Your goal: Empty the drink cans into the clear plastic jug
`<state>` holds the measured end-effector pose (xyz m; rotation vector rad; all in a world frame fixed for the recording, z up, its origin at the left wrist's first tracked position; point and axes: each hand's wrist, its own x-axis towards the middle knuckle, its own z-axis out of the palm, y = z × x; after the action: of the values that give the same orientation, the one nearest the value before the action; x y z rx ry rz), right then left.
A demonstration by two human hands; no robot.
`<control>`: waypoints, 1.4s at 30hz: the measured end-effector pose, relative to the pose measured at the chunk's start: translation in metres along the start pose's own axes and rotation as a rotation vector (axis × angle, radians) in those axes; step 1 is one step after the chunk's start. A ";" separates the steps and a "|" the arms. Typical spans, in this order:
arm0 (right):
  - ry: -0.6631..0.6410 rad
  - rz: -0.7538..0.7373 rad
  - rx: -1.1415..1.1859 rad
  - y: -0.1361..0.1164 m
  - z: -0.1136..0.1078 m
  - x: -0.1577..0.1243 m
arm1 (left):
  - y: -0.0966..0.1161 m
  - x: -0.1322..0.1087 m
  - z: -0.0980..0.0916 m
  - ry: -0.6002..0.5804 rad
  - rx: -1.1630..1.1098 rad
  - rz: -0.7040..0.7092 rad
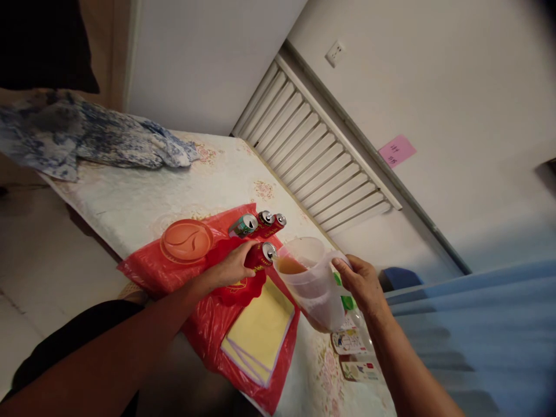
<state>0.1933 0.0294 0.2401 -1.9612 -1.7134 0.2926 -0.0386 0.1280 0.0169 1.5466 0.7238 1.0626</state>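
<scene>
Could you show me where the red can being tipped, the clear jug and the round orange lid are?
red can (259, 256): head view, red side by its top.
clear jug (319, 295): head view, its front wall.
orange lid (186, 240): head view, its middle.

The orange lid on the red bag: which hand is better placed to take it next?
Probably the left hand: it holds the red can close beside the orange lid. The right hand grips the pitcher, farther from the lid, with the can between.

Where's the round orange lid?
In the head view, the orange lid lies flat on the red bag, left of the three cans and just beyond the left hand.
</scene>
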 end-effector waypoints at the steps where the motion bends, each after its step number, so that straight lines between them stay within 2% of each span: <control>1: -0.002 -0.002 0.002 0.000 0.000 0.000 | 0.000 0.000 0.000 0.003 0.002 0.002; 14: 0.000 -0.009 -0.017 0.003 -0.007 0.001 | 0.001 0.000 0.000 0.000 0.023 0.011; 23: 0.049 -0.034 -0.051 0.000 -0.010 0.000 | 0.000 0.000 0.001 0.018 0.029 0.008; 42: 0.006 0.001 -0.043 0.000 -0.016 0.001 | -0.003 0.002 0.001 0.006 0.030 0.027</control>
<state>0.2008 0.0269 0.2539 -1.9917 -1.7283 0.2525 -0.0369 0.1298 0.0141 1.5833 0.7278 1.0814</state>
